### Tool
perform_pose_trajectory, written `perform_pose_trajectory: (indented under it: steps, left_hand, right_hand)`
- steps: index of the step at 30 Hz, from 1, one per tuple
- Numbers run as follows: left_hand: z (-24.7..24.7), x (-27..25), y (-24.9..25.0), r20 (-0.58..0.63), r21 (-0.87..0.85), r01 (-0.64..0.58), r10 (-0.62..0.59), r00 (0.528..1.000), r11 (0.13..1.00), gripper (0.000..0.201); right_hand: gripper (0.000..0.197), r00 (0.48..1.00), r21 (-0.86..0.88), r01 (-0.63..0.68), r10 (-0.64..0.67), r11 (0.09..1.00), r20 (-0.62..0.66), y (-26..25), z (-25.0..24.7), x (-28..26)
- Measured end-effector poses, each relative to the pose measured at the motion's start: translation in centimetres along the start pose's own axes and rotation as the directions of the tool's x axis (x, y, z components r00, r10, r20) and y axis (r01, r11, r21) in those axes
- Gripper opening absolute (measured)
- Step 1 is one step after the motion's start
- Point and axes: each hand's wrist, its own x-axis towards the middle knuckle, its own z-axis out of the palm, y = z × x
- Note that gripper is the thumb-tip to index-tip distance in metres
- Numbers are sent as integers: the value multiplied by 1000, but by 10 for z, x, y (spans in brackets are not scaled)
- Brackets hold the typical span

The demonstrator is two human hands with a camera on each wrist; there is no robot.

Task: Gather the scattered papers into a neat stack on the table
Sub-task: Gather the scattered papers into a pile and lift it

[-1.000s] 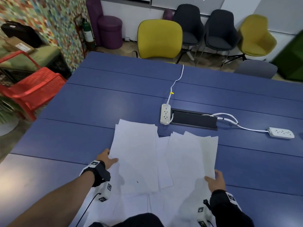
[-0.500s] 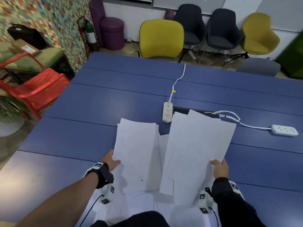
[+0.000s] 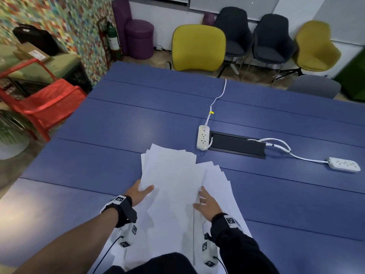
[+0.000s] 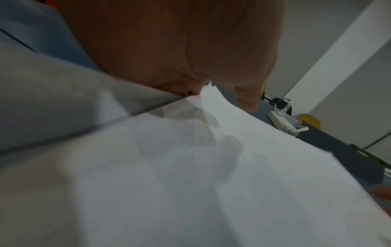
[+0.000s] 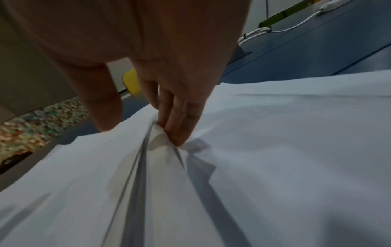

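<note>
So the papers [image 3: 173, 186] are sitting in two overlapping, fanned-out piles at the near edge of the blue tabletop [image 3: 102, 139], mid-merge. Left hand [image 3: 139, 193] is pinching the left pile's edge, thumb on top; right hand [image 3: 207, 202] is lying spread, fingertips [image 5: 175, 132] pressing a ridge. Next up, I'd guess, is squaring the edges.

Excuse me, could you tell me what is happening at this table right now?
A person is gathering loose white paper sheets on the blue table. The left hand holds the left edge of the upper sheets, thumb on top. The right hand rests on the pile with straight fingers pressing at a sheet's edge. The sheets overlap but fan out unevenly, so the stack is not yet neat. Two white power strips lie beyond.
</note>
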Motion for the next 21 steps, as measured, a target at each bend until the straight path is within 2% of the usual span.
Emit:
perform_pose_trajectory:
  steps: [3,4,6,7,8,9,10,12,13,14,16,18,21]
  left_hand:
    - [-1,8,-6,-12,-116,28,-29,999,993,80]
    - [1,11,-10,-32,-206,42,-49,998,978,80]
    - [11,14,-12,-47,-317,75,-94,994,945,77]
    - [16,16,-13,-33,-313,87,-102,994,946,77]
    - [20,16,-13,-17,-285,91,-99,995,954,77]
    - [22,16,-11,-12,-246,87,-93,996,965,73]
    - [20,17,-12,-18,-210,76,-82,996,975,65]
    - [13,14,-11,-20,-130,74,-77,997,989,50]
    - [9,12,-11,-18,-90,74,-76,997,993,45]
    - [7,12,-13,-19,-62,74,-75,997,995,43]
    - [7,9,-14,-35,-61,68,-70,997,996,45]
    - [12,8,-16,-55,-120,76,-83,995,990,50]
    - [24,11,-21,-50,-218,103,-117,992,970,68]
  right_hand:
    - [74,975,19,-43,46,999,-216,0,-12,-4]
    - [71,972,-14,-74,69,997,-223,1,-12,-5]
    - [70,990,-52,-104,99,993,-98,-1,-1,-8]
    - [69,995,-44,-102,101,994,-27,-1,4,-7]
    - [67,995,-48,-95,95,994,-8,-1,6,-8]
    - [63,995,-55,-80,76,995,-63,-1,3,-10]
    - [59,977,-84,-75,56,994,-205,1,-6,-10]
    - [56,862,-129,-160,75,979,-502,13,-36,-15]
    - [59,800,-165,-246,104,955,-591,24,-53,-20]
    - [65,766,-215,-339,136,916,-628,37,-66,-27]
    - [70,767,-297,-427,169,854,-619,57,-79,-39]
    - [68,793,-360,-428,153,829,-590,66,-72,-43]
    - [68,853,-284,-343,170,895,-493,55,-37,-41]
